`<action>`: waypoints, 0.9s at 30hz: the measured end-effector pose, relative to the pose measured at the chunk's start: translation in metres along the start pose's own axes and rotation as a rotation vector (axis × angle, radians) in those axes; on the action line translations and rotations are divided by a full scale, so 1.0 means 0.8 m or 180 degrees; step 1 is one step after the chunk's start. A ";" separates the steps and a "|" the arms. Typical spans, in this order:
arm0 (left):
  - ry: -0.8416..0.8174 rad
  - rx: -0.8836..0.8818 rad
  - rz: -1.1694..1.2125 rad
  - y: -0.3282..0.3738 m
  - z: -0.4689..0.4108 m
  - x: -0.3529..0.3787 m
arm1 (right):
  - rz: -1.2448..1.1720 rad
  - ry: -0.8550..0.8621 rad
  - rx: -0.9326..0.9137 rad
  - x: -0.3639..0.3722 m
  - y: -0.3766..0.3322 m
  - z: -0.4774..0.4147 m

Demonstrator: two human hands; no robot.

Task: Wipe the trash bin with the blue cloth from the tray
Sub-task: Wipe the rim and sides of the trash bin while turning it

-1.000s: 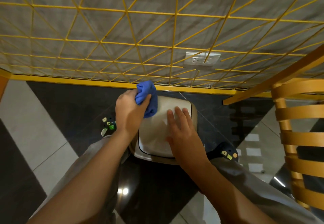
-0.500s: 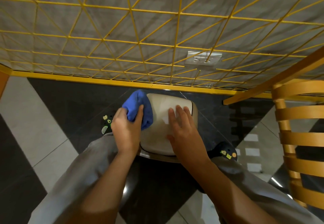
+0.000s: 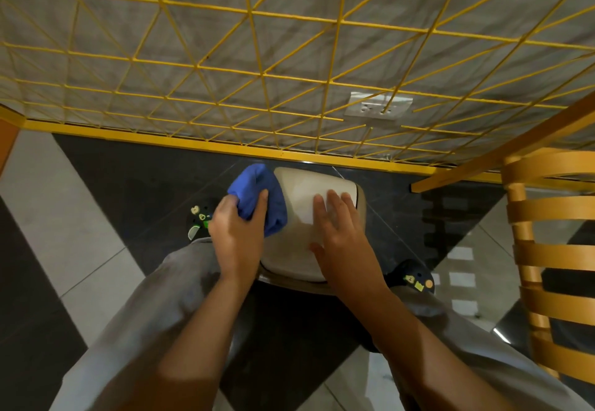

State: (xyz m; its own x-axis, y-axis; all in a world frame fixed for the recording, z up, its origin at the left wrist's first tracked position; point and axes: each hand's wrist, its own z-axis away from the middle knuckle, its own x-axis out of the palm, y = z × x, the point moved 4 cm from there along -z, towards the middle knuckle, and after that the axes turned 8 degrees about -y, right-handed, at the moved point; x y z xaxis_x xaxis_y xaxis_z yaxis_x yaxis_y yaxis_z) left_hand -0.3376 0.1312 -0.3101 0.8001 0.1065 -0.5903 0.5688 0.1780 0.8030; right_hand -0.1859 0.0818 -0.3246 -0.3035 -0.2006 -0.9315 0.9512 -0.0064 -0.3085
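On the dark tiled floor between the knees, the pale rounded plastic trash bin [image 3: 309,217] is steadied by the right hand [image 3: 338,237], fingers flat, while left hand [image 3: 236,233] fingers clamp the bunched blue cloth [image 3: 257,195] against its left side, likely wiping.

Smooth plastic bin [image 3: 304,204]; soft cloth [image 3: 257,198]

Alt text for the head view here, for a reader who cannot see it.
A person's left hand grips a blue cloth against the left side of a pale-lidded trash bin while the right hand lies flat on its lid. The bin stands on a dark floor before a yellow wire grid, a wooden slatted chair at right.
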 end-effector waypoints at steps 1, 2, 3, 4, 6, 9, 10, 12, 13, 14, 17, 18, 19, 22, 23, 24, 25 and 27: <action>0.0035 -0.0060 0.0018 -0.005 0.008 -0.003 | 0.0000 -0.0020 -0.0001 0.000 0.001 0.000; 0.0049 -0.0159 0.0028 -0.010 0.014 -0.004 | -0.0001 -0.0034 -0.0005 0.000 0.001 0.000; 0.0042 -0.0317 0.0044 -0.014 0.018 -0.006 | 0.0010 -0.0046 -0.0012 0.000 0.002 0.000; 0.0035 -0.0521 0.0082 -0.019 0.019 -0.006 | 0.0020 -0.0070 -0.0015 0.001 0.002 0.000; 0.0043 -0.0977 0.0193 -0.026 0.016 -0.006 | 0.0029 -0.0111 -0.0014 0.000 0.001 0.000; 0.0010 -0.1380 0.0231 -0.031 0.000 -0.005 | 0.0032 -0.0169 -0.0007 -0.002 0.000 -0.001; -0.0037 -0.1399 0.0256 -0.030 -0.007 -0.004 | 0.0015 -0.0156 0.0000 -0.004 -0.001 -0.001; -0.0145 -0.1367 0.0297 -0.027 -0.017 -0.001 | 0.0004 -0.0165 0.0005 -0.006 0.000 0.000; -0.0178 -0.1294 0.0300 -0.023 -0.020 0.000 | 0.0006 -0.0174 0.0015 -0.006 0.001 0.000; -0.0186 -0.1157 0.0288 -0.019 -0.021 0.002 | 0.0016 -0.0186 0.0039 -0.006 0.002 -0.001; -0.0123 -0.0586 0.0085 -0.007 -0.014 -0.002 | 0.0104 -0.0255 0.0065 -0.007 0.001 -0.002; -0.0123 -0.0470 0.0029 -0.006 -0.009 -0.005 | 0.0064 -0.0335 0.0068 -0.009 -0.002 -0.002; -0.0142 -0.0407 0.0007 -0.007 -0.002 -0.007 | -0.0024 -0.0431 0.0081 -0.010 -0.003 -0.002; -0.0170 -0.0438 0.0079 -0.014 0.018 -0.014 | -0.0105 -0.0829 0.0183 -0.013 -0.006 0.000; -0.0197 -0.0547 0.0075 -0.015 0.025 -0.015 | 0.0013 -0.0765 0.0146 -0.015 -0.005 0.003; -0.0245 -0.0715 0.0055 -0.021 0.030 -0.016 | 0.0053 -0.0792 0.0093 -0.015 -0.005 0.005; -0.0309 -0.0930 0.0055 -0.025 0.036 -0.019 | 0.0290 -0.0880 0.0020 -0.020 -0.010 0.006; -0.0464 -0.1348 0.0150 -0.044 0.040 -0.022 | 0.0761 -0.1066 -0.0011 -0.027 -0.021 0.009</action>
State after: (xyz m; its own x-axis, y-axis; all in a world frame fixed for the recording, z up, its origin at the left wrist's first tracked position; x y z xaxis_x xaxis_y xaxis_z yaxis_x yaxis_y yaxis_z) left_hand -0.3657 0.0917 -0.3250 0.8590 -0.0094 -0.5120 0.4273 0.5642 0.7065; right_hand -0.1947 0.0791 -0.2983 -0.0383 -0.5038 -0.8630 0.9924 0.0822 -0.0921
